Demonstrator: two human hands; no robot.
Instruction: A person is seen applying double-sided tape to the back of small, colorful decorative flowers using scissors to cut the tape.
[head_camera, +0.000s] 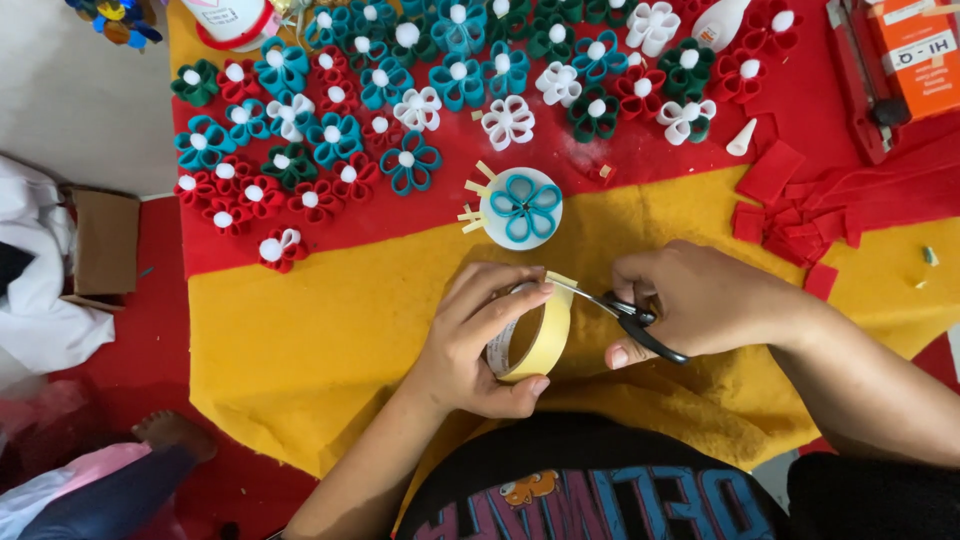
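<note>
Nearest, the left hand was wrapped around a roll of yellow tape, held on edge over the yellow felt, thumb below and fingers across its top. Just right of it, the right hand was closed on black-handled scissors, whose blades met the loose tape end at the roll's upper rim. Beyond the hands, a white lid carried a teal loop flower, with short tape strips stuck along its left side. Farther off, on red felt, lay many red, teal, green and white paper flowers. Cut red pieces sat toward the right edge.
</note>
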